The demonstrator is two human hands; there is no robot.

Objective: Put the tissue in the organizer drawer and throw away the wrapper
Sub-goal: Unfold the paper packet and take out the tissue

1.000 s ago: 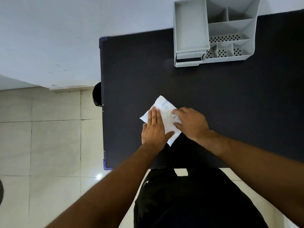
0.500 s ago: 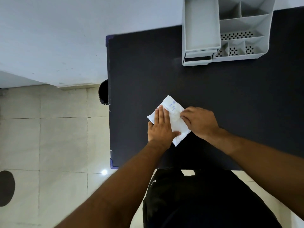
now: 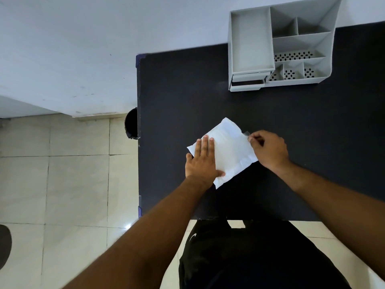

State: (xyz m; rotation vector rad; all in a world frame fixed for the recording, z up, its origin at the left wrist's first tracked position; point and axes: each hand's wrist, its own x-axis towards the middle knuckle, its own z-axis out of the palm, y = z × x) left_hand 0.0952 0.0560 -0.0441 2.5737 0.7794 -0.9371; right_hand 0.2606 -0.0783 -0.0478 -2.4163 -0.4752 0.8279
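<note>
A white tissue pack [image 3: 228, 150] in a thin plastic wrapper lies on the black table [image 3: 291, 126], near the front. My left hand [image 3: 202, 161] presses flat on the pack's left half with its fingers stretched out. My right hand [image 3: 268, 150] is at the pack's right edge, thumb and forefinger pinched on a small clear tab of the wrapper [image 3: 246, 134]. The grey organizer [image 3: 279, 44] stands at the back of the table, with its small drawers [image 3: 246, 82] at its front left corner.
A black bin [image 3: 131, 123] stands on the tiled floor just left of the table's edge. A white wall runs behind the table. My dark trousers show below the table's front edge. A dark round object [image 3: 4, 245] sits at the far left.
My right hand has slid from the middle of the pack to its right edge and pinched a clear tab there. The left hand stays flat on the pack. The printed label no longer shows.
</note>
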